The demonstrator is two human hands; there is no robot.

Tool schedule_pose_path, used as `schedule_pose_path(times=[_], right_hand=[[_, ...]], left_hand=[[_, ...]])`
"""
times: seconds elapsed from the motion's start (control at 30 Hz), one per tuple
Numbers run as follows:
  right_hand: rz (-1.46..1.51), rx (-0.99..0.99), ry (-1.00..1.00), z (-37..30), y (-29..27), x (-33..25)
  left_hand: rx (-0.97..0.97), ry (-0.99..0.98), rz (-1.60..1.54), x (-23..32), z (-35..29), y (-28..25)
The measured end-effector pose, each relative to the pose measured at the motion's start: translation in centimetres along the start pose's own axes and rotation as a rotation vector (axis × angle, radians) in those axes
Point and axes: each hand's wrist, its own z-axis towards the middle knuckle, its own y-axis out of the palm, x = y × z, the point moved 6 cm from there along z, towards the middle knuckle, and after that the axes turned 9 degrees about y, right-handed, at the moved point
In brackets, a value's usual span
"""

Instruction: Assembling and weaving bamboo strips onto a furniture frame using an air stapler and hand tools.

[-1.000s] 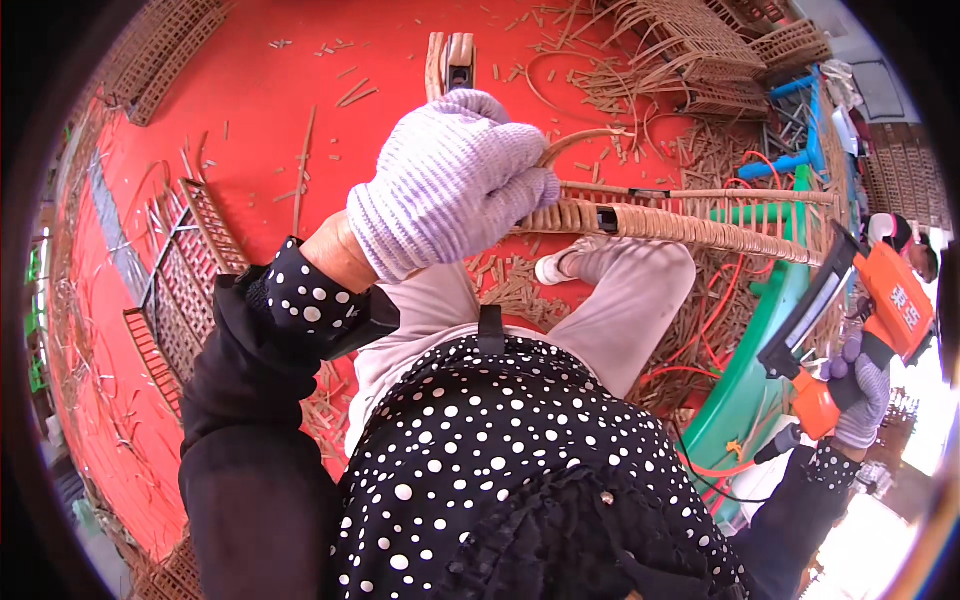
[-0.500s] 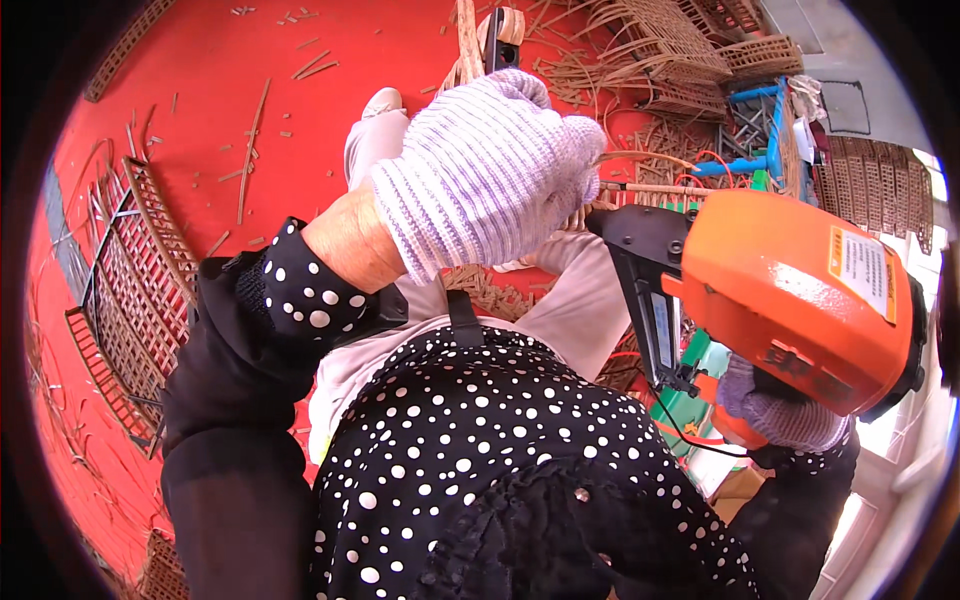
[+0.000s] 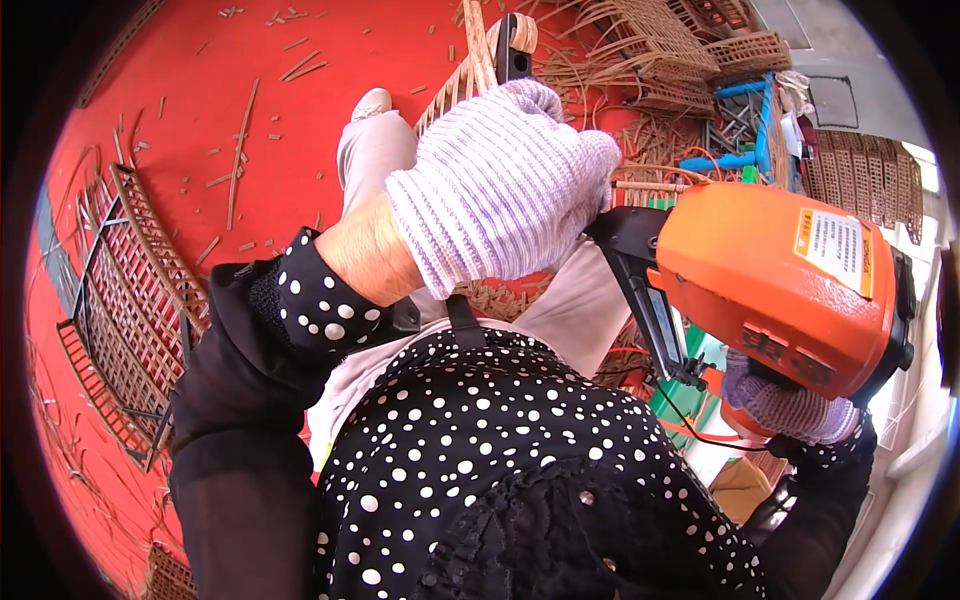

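Note:
My left hand (image 3: 515, 180), in a white-and-lilac striped knit glove, is closed on a woven rattan frame (image 3: 452, 97), its fingertips hidden beneath it. Beyond the knuckles, a black square tube (image 3: 516, 62) and a pale tan strip (image 3: 480, 45) stick out from this work. My right hand (image 3: 785, 400), gloved alike, wraps round the handle of an orange nail gun (image 3: 770, 280). The gun's black nose (image 3: 622, 228) is right beside my left fingers; whether it touches the frame is hidden. A black cord (image 3: 705, 437) hangs below the gun.
A woven panel on a black frame (image 3: 130, 310) leans at the left. Loose strips and cut bits lie over the red floor (image 3: 330, 110). More woven panels (image 3: 660, 50) are piled at the far right, near a blue rack (image 3: 765, 140). My legs (image 3: 385, 150) stretch out under the work.
My left hand, the frame and the scene have shifted slightly right in the view. The nail gun has tilted a little and moved slightly left; both hands keep their grips.

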Motion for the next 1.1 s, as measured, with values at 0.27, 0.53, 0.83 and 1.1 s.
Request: schedule_pose_path(times=[0.27,0.53,0.83,1.1], right_hand=[[-0.087,0.001,-0.098,-0.2,-0.2,-0.1],[0.476,0.356,0.024,-1.0,-2.7,-0.1],[1.864,0.389,1.137,-14.9,9.7,6.2],[1.580,0.410,1.771,-31.4,30.9,8.0]], left_hand=[[0.004,-0.041,0.059,0.1,-0.3,-0.9],[0.083,0.068,0.001,-0.5,0.2,-0.8],[-0.044,0.040,-0.030,0.5,2.1,-1.3],[-0.309,-0.043,-0.001,2.2,1.8,-1.1]])
